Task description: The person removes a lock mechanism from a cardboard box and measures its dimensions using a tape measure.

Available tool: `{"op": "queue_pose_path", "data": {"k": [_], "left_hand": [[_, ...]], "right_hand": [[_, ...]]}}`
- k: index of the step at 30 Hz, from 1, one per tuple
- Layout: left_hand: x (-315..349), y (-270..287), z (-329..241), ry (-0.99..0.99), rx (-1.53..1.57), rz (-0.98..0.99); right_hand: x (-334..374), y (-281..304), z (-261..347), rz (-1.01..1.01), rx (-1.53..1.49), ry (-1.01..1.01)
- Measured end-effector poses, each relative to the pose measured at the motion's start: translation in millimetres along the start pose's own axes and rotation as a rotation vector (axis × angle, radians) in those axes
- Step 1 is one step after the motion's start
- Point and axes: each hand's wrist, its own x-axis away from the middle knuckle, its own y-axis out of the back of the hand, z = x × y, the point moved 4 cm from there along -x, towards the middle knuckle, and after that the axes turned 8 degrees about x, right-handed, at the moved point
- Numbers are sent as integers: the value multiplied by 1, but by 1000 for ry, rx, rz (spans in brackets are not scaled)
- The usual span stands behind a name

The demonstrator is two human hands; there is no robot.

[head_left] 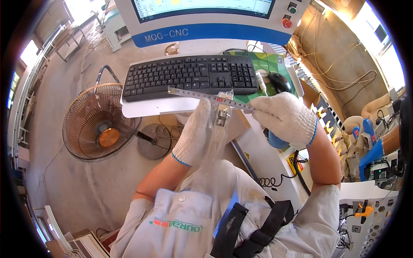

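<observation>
A steel tape measure blade (pixel 211 98) stretches from over the keyboard's front edge to my right hand (pixel 286 118). That hand, in a white knit glove with blue trim, closes on the blade's right end. A rounded blue piece (pixel 277 140) shows just below it; I cannot tell whether it is the tape's case. My left hand (pixel 194 135), gloved alike, is closed around a long clear plastic bag (pixel 215 137) held upright before my chest. Inside its upper part a shiny metal fitting (pixel 222 118) shows. The blade crosses the bag's top end.
Ahead, a black keyboard (pixel 189 75) and a mouse (pixel 279 82) lie on a white shelf (pixel 133 110) below a blue-and-white machine console (pixel 211 34) with a red stop button (pixel 287 23). A wire-cage fan (pixel 101 122) stands to the left. A coiled black cable (pixel 272 180) hangs right.
</observation>
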Motion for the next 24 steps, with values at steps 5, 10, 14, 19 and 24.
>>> {"op": "queue_pose_path", "data": {"k": [5, 10, 14, 19, 24], "left_hand": [[-1, 0, 3, 7, 10, -4], [2, 4, 1, -4, 34, -23], [0, 2, 2, -18, 58, -25], [-1, 3, 4, -4, 55, -26], [-2, 8, 7, 3, 72, 0]], "right_hand": [[0, 0, 0, 38, -11, -33], [-4, -2, 0, 43, -14, -10], [-2, 0, 2, 41, -26, -48], [0, -1, 0, 36, -10, -36], [-1, 1, 2, 63, -6, -70]]}}
